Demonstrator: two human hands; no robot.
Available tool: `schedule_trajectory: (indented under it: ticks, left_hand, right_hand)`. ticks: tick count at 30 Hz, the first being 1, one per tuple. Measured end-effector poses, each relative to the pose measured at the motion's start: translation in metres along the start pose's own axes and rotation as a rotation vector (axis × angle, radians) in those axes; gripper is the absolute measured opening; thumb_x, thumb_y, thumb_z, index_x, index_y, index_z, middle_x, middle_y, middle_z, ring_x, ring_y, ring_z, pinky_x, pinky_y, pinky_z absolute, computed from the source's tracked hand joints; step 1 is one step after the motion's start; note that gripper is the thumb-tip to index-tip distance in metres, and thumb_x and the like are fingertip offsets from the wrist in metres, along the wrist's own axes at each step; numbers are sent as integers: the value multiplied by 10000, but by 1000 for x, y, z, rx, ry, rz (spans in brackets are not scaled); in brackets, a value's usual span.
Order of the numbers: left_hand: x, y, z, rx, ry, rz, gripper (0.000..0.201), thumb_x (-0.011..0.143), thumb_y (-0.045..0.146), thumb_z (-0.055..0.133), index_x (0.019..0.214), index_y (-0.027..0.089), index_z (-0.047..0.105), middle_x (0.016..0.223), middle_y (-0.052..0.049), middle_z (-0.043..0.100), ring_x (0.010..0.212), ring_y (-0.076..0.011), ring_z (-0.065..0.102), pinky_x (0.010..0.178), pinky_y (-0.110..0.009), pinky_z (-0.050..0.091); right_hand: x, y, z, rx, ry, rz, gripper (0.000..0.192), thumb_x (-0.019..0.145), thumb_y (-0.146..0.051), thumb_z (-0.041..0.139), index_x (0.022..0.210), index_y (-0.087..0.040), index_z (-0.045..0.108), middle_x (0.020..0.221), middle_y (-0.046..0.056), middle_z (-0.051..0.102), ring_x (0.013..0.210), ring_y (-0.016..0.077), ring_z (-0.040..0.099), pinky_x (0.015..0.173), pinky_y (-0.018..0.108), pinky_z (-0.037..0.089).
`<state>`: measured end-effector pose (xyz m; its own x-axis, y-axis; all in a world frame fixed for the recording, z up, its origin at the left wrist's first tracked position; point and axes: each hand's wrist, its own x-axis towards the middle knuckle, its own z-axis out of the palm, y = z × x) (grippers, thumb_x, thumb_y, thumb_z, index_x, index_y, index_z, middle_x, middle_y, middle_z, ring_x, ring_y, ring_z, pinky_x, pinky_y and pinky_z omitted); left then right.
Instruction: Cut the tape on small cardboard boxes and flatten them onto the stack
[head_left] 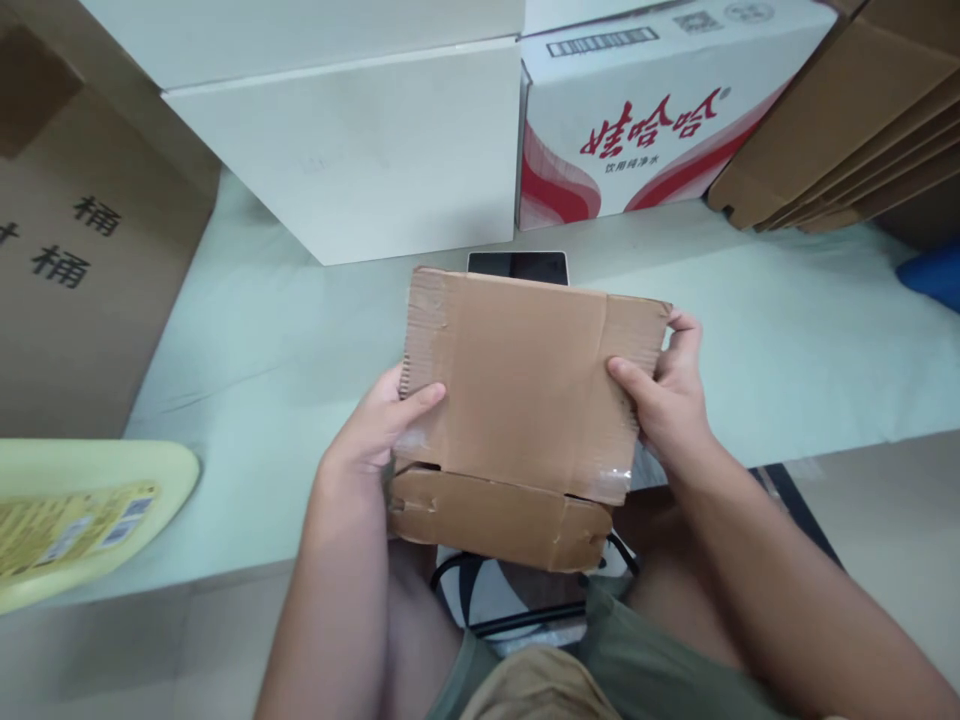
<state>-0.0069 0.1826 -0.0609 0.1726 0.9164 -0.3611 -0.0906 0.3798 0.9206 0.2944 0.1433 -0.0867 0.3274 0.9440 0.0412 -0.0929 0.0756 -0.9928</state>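
Both hands hold a small cardboard box (525, 410) above the lap, at the near edge of the pale tabletop (787, 340). Left hand (375, 430) and right hand (671, 395) have fingers clamped on opposite sides, thumbs on top. The loose front flap (495, 520) hangs; torn tape may let it drop open. Beyond, a phone (517, 267) lies under the box's far edge; a slip could strike it.

White box (352, 150) beside red-printed carton (660, 110); phone (517, 267) in front; brown carton (75, 260) left; flattened cardboard (847, 130) right.
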Motion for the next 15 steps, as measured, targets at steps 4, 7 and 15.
schedule_trajectory:
  ticks: [4,7,15]
  left_hand:
    - [3,0,-5,-110,119,161,608,546,482,1027,1005,182,766,971,-89,833,850,-275,798,766,-348,660]
    - [11,2,-11,-309,309,381,548,530,476,1034,936,226,764,966,-32,830,841,-213,782,795,-300,663]
    - [18,3,-3,-434,366,372,481,608,396,993,991,245,744,1038,-27,818,969,-209,771,823,-278,641]
  right_hand:
    - [10,-7,-15,86,-79,75,519,825,-645,727,1182,-333,515,903,5,717,623,168,660,577,299,554]
    - [13,-12,-21,101,-226,124,594,778,-801,684,1090,-298,634,977,63,755,764,222,728,679,358,608]
    - [-24,-4,18,-157,-479,262,614,723,-798,805,709,-207,638,572,45,635,472,167,569,481,325,523]
